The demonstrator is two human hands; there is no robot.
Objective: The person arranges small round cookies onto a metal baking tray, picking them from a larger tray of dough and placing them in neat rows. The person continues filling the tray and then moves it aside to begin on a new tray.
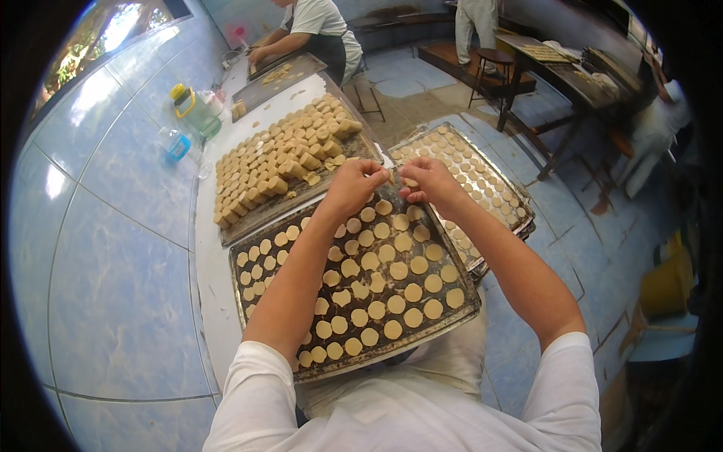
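Note:
Over the far edge of a dark baking tray [354, 295] my two hands are close together. My right hand [435, 185] is closed, with a pale round dough disc [410, 183] between thumb and fingers. My left hand [354, 185] is closed in a pinch beside it; what its fingertips hold is too small to make out. Rows of flat dough discs [398, 270] lie on the tray, partly covered by my left forearm. Beyond my left hand stand rows of stacked dough rounds [282, 154] on a board, with loose pieces at their right edge.
To the right is another tray [482, 188] filled with dough discs. A green jug with a yellow lid [197, 113] and a small bottle [175, 143] stand by the tiled wall. One person [320, 34] works at the table's far end. A stool [493, 59] and second table [542, 53] stand farther off.

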